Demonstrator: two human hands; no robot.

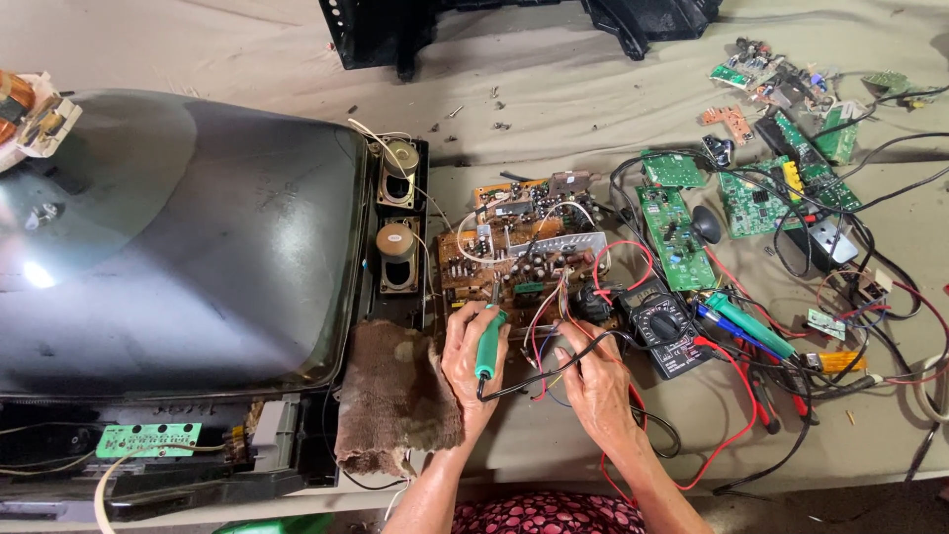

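I am gripping a green-handled soldering iron (pixel 486 341) in my left hand (pixel 471 368), fingers wrapped tight around the handle, its tip touching the near edge of the brown circuit board (pixel 516 249) lying just right of the big picture tube (pixel 168 237). My right hand (pixel 596 381) is resting beside it, fingertips pinching thin wires (pixel 554 326) at the board's near right corner, with the black multimeter (pixel 660 326) just to the right.

Soft, even daylight, bright enough, no hard shadows on the table (pixel 613 89). Faint soft shade under the hands and cables. Glare patch on the picture tube (pixel 178 237) at left, near its far-left curve, plus a dull sheen across the glass. Centre sharp; wide-angle bending at the edges, corners slightly soft.
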